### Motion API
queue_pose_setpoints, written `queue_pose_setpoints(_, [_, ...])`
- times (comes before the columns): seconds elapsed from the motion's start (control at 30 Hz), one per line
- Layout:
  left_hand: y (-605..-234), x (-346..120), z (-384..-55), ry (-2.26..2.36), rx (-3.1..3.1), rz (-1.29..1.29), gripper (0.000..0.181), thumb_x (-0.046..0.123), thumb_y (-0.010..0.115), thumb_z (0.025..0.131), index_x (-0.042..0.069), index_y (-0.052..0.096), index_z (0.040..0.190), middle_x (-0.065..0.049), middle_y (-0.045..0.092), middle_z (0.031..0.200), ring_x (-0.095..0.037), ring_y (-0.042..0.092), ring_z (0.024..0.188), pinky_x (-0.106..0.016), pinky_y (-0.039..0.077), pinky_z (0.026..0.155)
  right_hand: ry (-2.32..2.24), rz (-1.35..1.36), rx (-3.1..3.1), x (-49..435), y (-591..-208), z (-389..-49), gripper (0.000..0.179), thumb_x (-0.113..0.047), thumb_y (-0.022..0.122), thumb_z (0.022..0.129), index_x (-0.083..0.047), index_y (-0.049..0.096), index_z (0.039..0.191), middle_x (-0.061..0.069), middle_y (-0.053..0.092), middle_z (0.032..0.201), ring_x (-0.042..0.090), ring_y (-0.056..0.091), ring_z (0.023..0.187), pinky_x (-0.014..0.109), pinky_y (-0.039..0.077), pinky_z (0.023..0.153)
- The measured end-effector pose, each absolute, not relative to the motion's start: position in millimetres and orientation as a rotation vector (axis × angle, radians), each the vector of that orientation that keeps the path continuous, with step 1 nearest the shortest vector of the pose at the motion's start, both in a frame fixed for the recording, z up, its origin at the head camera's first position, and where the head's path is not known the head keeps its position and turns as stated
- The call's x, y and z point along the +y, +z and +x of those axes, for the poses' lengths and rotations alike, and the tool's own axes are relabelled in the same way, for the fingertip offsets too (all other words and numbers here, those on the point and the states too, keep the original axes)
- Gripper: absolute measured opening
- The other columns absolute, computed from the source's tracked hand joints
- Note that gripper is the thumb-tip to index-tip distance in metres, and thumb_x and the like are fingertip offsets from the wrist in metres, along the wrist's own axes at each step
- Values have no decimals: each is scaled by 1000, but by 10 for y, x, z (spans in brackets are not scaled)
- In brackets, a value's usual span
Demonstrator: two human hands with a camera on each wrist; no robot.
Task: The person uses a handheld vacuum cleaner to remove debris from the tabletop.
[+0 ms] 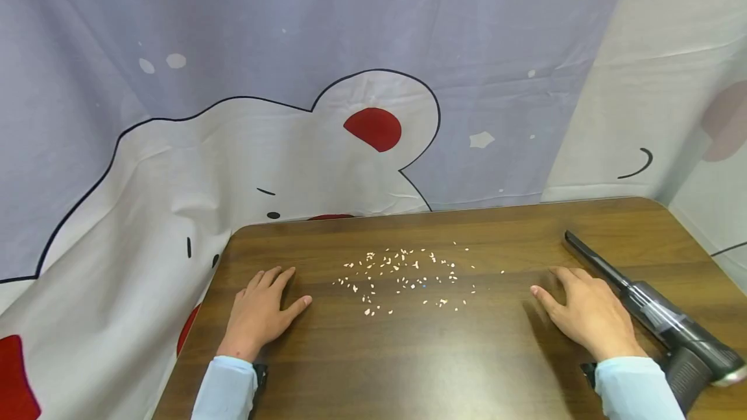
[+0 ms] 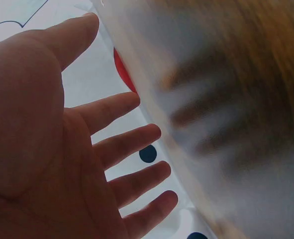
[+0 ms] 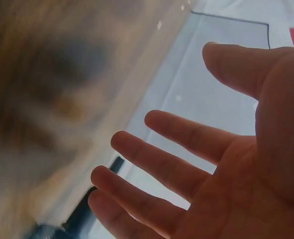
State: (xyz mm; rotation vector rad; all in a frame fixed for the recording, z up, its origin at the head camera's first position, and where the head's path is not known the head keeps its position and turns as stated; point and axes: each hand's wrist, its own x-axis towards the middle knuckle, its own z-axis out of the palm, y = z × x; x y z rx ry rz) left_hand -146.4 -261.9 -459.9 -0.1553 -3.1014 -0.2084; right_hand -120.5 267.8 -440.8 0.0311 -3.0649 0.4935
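My left hand (image 1: 260,312) is palm down at the left side of the wooden table (image 1: 467,368), fingers straight and spread, holding nothing. On the right, my right hand (image 1: 589,310) is also palm down with fingers extended and nothing in its grasp. Just beside it lies a black handheld vacuum cleaner (image 1: 671,319) with a clear dust cup and a long narrow nozzle pointing to the back. Part of its nozzle (image 3: 79,211) shows behind the fingers in the right wrist view. Between the hands, many small pale scraps (image 1: 416,265) are scattered over the tabletop, with one tiny blue bit among them.
A lavender and white cartoon curtain (image 1: 262,161) hangs right behind the table's back edge and along its left side. Pale cloth (image 1: 718,212) also hangs on the right. The table's back corners are rounded.
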Motion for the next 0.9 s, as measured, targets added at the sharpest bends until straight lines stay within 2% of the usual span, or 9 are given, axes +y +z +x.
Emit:
queue_pose_setpoints(0.2, [-4614, -2642, -1476, -212, -3110, -150, 78, 64, 53, 89, 13, 45, 147, -20, 38, 148, -49, 28, 133, -71, 28, 100, 500, -71, -3107, 2846, -4241, -1151, 88, -70, 42, 90, 5, 48, 136, 38, 45, 127, 61, 40, 109, 71, 37, 83])
queue_pose_setpoints(0.43, [-4607, -2644, -1480, -222, -3112, -156, 77, 63, 53, 89, 12, 45, 147, -20, 38, 148, -49, 29, 132, -70, 29, 99, 497, -203, -3078, 3055, -4154, -1021, 87, -71, 42, 89, 6, 54, 126, 39, 49, 120, 60, 44, 102, 67, 40, 75])
queue_pose_setpoints(0.57, [-4624, -2635, -1479, -231, -3107, -167, 77, 63, 52, 90, 12, 45, 147, -20, 38, 148, -48, 30, 132, -70, 30, 98, 494, -293, -3111, 3179, -4138, -948, 84, -70, 43, 90, 7, 54, 122, 35, 54, 115, 56, 50, 94, 59, 45, 65])
queue_pose_setpoints(0.7, [-4641, -2634, -1484, -240, -3108, -171, 77, 63, 52, 90, 13, 44, 147, -19, 38, 148, -47, 31, 132, -70, 31, 98, 494, -443, -3173, 3314, -4122, -884, 80, -70, 42, 90, 4, 55, 118, 25, 63, 102, 47, 57, 82, 47, 45, 52])
queue_pose_setpoints(0.8, [-4642, -2635, -1489, -247, -3109, -165, 77, 63, 53, 89, 13, 44, 147, -19, 37, 149, -46, 30, 133, -70, 31, 98, 484, -562, -3188, 3393, -4148, -844, 77, -71, 43, 88, 1, 57, 112, 23, 62, 92, 44, 57, 75, 47, 43, 49])
queue_pose_setpoints(0.9, [-4632, -2634, -1490, -256, -3108, -163, 77, 62, 53, 89, 13, 44, 147, -19, 37, 149, -46, 31, 133, -70, 30, 98, 454, -610, -3163, 3466, -4204, -793, 68, -65, 50, 89, 2, 58, 101, 24, 60, 82, 40, 55, 69, 47, 41, 50])
